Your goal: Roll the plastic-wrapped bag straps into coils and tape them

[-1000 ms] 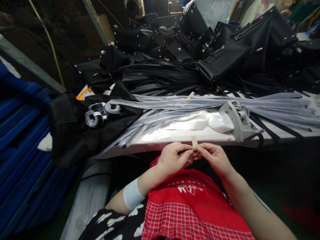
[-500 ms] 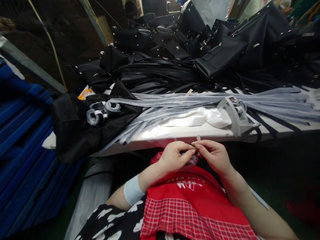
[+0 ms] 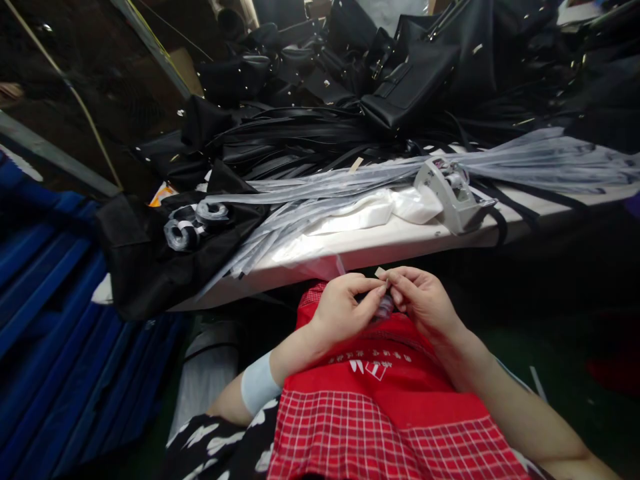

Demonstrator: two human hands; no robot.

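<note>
My left hand (image 3: 345, 305) is closed, thumb and forefinger pinched together over a small plastic-wrapped roll (image 3: 384, 308), mostly hidden under the fingers. My right hand (image 3: 427, 300) meets it from the other side, its fingertips pinching a short pale piece of tape (image 3: 380, 272) that sticks up above them. Both hands are in front of the table edge, over the red apron (image 3: 400, 373). Two similar coiled rolls (image 3: 181, 233) rest on a black cloth bag (image 3: 133, 267) at the left. A grey tape dispenser (image 3: 453, 210) stands near the table edge.
Long plastic-sleeved strips (image 3: 530, 160) lie across the white table (image 3: 320, 257), with a white plastic bag (image 3: 350, 217) on top. Black straps (image 3: 310, 127) and a heap of black handbags (image 3: 410, 87) fill the back. Blue slatted stacks (image 3: 55, 320) rise at the left.
My view has turned a little to the right. The piece of tape at my right fingertips has tilted to the left, and my hands remain together at the roll.
</note>
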